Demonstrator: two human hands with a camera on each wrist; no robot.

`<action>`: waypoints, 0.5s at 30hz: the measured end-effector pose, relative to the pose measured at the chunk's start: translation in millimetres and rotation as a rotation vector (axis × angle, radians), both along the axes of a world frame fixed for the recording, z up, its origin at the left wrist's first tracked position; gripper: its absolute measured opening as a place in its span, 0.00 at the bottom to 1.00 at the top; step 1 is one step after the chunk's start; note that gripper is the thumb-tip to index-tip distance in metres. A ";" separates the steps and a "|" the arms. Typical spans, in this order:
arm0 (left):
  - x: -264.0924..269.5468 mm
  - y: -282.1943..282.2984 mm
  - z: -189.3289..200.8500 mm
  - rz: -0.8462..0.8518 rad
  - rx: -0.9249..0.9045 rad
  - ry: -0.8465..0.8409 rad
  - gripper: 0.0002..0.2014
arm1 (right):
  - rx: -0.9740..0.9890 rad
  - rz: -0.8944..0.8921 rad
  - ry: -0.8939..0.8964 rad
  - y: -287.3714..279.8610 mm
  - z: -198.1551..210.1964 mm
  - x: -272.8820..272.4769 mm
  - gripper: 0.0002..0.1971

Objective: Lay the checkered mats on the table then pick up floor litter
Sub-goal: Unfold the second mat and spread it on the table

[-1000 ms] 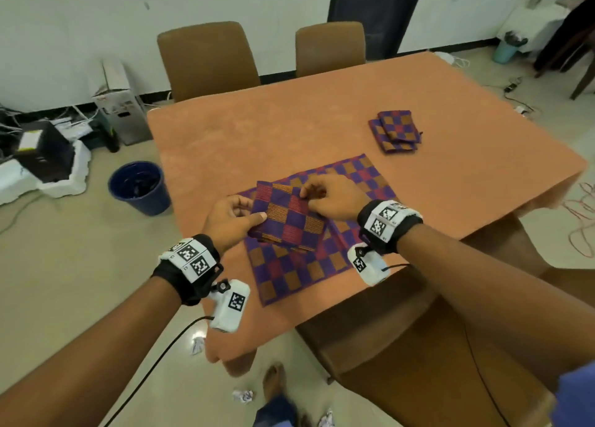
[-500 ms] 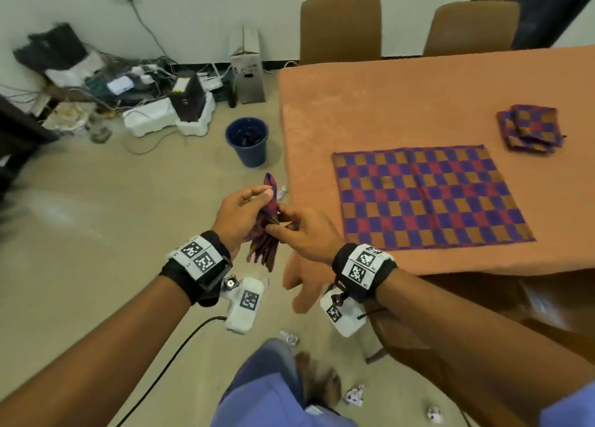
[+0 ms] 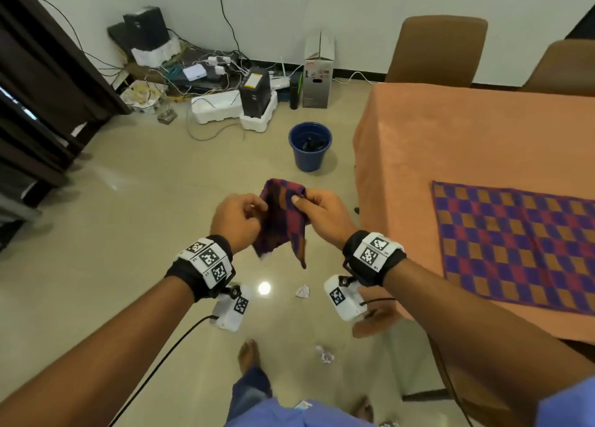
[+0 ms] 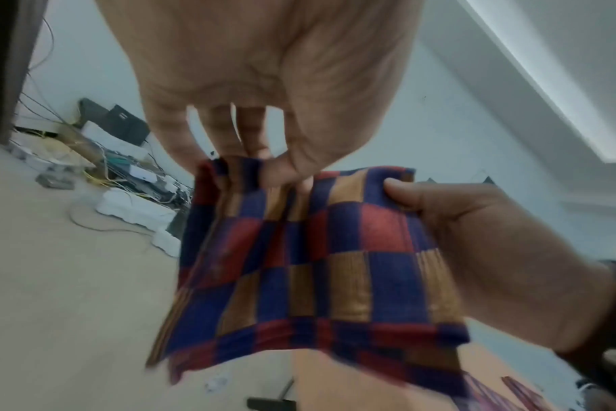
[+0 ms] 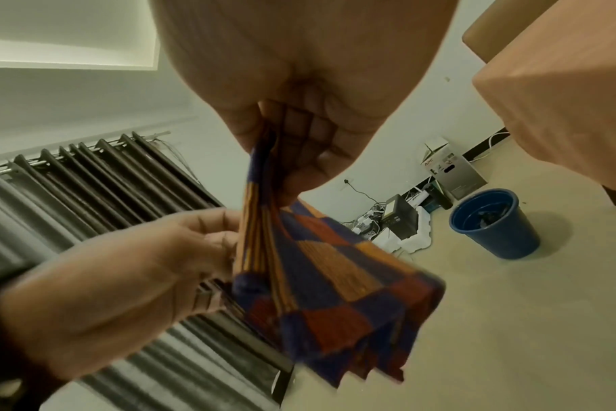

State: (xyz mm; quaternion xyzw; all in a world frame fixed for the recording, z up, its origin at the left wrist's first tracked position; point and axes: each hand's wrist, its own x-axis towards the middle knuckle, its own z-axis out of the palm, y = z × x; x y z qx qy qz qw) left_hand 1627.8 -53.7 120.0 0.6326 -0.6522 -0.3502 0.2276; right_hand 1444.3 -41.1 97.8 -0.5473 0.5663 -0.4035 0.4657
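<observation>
**Folded checkered mat held in both hands above the floor**

Head view: a person's left hand and right hand each pinch the top edge of a folded checkered mat, which hangs below both grips over the tiled floor. To the right of the grip, a second checkered mat lies spread flat on the orange-covered surface. Below the grip, crumpled paper litter lies on the floor, with another scrap nearer the person's feet. Beyond the grip stands a blue bucket.

Left wrist view: the left hand's fingertips clasp the mat's upper left corner; the right hand's thumb presses its upper right corner. The cloth hangs in soft folds beneath them.

Right wrist view: the right hand's curled fingers grasp the bunched mat, the left hand gripping its side.
</observation>
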 end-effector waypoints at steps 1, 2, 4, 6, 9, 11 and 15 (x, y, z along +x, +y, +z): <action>23.6 -12.6 -2.4 0.043 -0.036 -0.084 0.15 | -0.003 -0.027 0.007 -15.7 0.4 15.1 0.13; 41.7 -21.5 -5.0 0.070 -0.072 -0.139 0.14 | -0.001 -0.048 0.006 -27.8 1.6 25.5 0.13; 80.2 -42.3 -7.5 0.067 -0.118 -0.177 0.12 | 0.010 -0.044 0.005 -56.1 1.4 55.8 0.12; 110.2 -60.1 -9.2 -0.013 -0.071 -0.070 0.16 | 0.029 -0.004 0.037 -78.3 2.4 88.9 0.11; 127.3 -79.8 -3.9 -0.122 0.132 0.221 0.21 | 0.021 0.053 0.080 -100.1 4.0 130.3 0.13; 133.0 -93.7 -4.7 -0.146 0.128 0.275 0.24 | 0.012 0.080 0.073 -113.4 4.7 153.7 0.15; 141.5 -119.5 -10.2 -0.098 0.081 0.313 0.25 | 0.053 0.141 0.056 -142.2 -2.4 175.2 0.21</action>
